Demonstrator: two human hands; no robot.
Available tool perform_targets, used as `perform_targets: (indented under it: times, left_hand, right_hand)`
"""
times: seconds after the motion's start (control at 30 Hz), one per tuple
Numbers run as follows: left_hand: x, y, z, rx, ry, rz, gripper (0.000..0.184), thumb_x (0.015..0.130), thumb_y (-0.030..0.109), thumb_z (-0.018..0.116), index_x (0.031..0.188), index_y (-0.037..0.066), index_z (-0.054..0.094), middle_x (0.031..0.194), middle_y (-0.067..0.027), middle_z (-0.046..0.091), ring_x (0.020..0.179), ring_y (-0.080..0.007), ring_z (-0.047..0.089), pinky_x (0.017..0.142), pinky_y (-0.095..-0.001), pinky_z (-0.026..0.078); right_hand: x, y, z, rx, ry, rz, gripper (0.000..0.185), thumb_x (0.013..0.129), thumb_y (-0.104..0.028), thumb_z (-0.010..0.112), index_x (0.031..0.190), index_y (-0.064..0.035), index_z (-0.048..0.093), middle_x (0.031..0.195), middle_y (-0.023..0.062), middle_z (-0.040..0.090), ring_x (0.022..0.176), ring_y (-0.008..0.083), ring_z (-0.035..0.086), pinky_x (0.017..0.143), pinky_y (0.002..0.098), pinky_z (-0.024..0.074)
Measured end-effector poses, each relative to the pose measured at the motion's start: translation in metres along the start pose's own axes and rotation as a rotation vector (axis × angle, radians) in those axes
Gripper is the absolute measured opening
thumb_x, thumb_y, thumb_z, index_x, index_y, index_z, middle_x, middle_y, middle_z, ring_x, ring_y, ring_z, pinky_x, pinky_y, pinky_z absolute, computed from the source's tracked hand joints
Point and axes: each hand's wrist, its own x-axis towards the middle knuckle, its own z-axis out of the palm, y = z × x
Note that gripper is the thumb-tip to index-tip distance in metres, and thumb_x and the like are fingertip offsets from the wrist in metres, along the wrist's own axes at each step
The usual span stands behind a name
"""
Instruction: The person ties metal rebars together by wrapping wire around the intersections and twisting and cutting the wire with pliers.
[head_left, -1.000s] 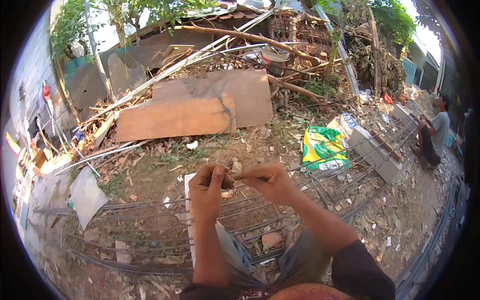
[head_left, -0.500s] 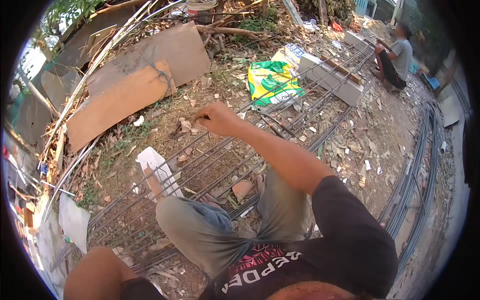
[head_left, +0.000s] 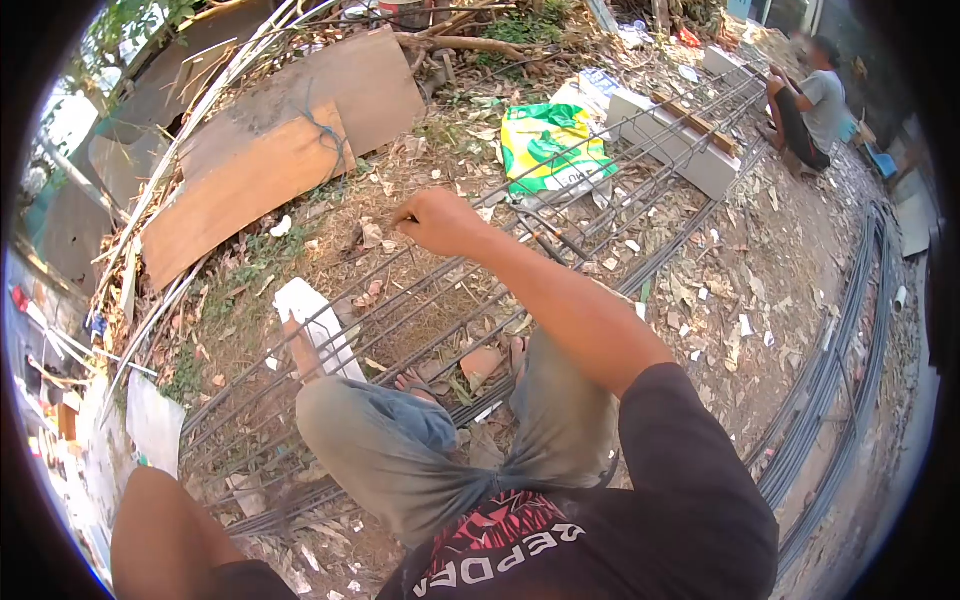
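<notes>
My right hand (head_left: 437, 222) reaches out over the far side of a row of long steel bars (head_left: 430, 310). Its fingers are bent and pressed together near the outermost bar; whatever they hold, if anything, is too small to make out. My left arm (head_left: 165, 525) is bent at the lower left, and its hand is out of view. The bars run diagonally past my lower legs, raised on a white block (head_left: 315, 320) at the near end and a longer pale block (head_left: 675, 150) farther off. Two thick dark pieces (head_left: 548, 235), their kind unclear, rest among the bars.
A green, yellow and white sack (head_left: 555, 150) lies beyond the bars. Wooden boards (head_left: 245, 200) lean at the left. Another person (head_left: 815, 110) squats at the far right. Bundled long rods (head_left: 840, 370) lie along the right side. Leaves and rubble cover the ground.
The view has shifted slightly. My right hand stays beside the outer bar, with its fingers still bent. The other person remains squatting.
</notes>
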Motion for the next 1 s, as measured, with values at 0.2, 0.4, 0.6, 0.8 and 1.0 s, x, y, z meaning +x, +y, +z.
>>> perform_targets:
  times: [0.2, 0.4, 0.6, 0.8, 1.0]
  left_hand:
    - [-0.001, -0.003, 0.000, 0.007, 0.006, -0.005, 0.054, 0.107, 0.035, 0.045, 0.139, -0.007, 0.052, 0.135, -0.0216, 0.063, 0.125, -0.0316, 0.061, 0.108, -0.0466, 0.048]
    - [-0.005, -0.002, 0.003, 0.026, 0.000, 0.009, 0.052, 0.107, 0.034, 0.044, 0.139, -0.007, 0.053, 0.136, -0.0212, 0.062, 0.126, -0.0318, 0.060, 0.110, -0.0469, 0.047]
    - [-0.008, -0.002, 0.005, 0.028, -0.001, 0.020, 0.051, 0.108, 0.032, 0.043, 0.139, -0.006, 0.053, 0.137, -0.0207, 0.062, 0.127, -0.0320, 0.059, 0.111, -0.0472, 0.045]
    - [-0.012, -0.005, 0.008, 0.029, 0.009, 0.034, 0.049, 0.108, 0.030, 0.042, 0.139, -0.006, 0.053, 0.139, -0.0203, 0.061, 0.129, -0.0322, 0.058, 0.113, -0.0475, 0.044]
    - [-0.015, 0.002, -0.026, 0.024, 0.164, 0.034, 0.048, 0.108, 0.029, 0.042, 0.140, -0.006, 0.054, 0.140, -0.0198, 0.060, 0.130, -0.0324, 0.057, 0.114, -0.0479, 0.043]
  right_hand:
    - [-0.001, -0.002, -0.007, 0.021, -0.064, -0.002, 0.024, 0.088, -0.022, 0.066, 0.104, -0.0138, 0.082, 0.094, 0.0165, 0.077, 0.090, 0.0366, 0.073, 0.083, 0.0470, 0.0574]
    - [0.003, -0.005, 0.008, -0.012, -0.114, 0.038, 0.024, 0.090, -0.020, 0.066, 0.106, -0.0114, 0.080, 0.100, 0.0141, 0.077, 0.094, 0.0343, 0.073, 0.086, 0.0449, 0.0575]
    - [-0.002, -0.002, 0.009, -0.066, -0.205, 0.039, 0.024, 0.090, -0.019, 0.064, 0.107, -0.0118, 0.080, 0.100, 0.0159, 0.077, 0.094, 0.0355, 0.073, 0.087, 0.0445, 0.0577]
    - [-0.004, 0.002, 0.005, -0.040, -0.188, 0.061, 0.024, 0.091, -0.019, 0.064, 0.108, -0.0128, 0.080, 0.100, 0.0164, 0.077, 0.094, 0.0365, 0.072, 0.088, 0.0446, 0.0575]
    - [0.002, 0.018, -0.017, 0.057, 0.185, -0.018, 0.023, 0.095, -0.019, 0.066, 0.112, -0.0116, 0.080, 0.100, 0.0158, 0.077, 0.090, 0.0300, 0.075, 0.084, 0.0420, 0.0582]
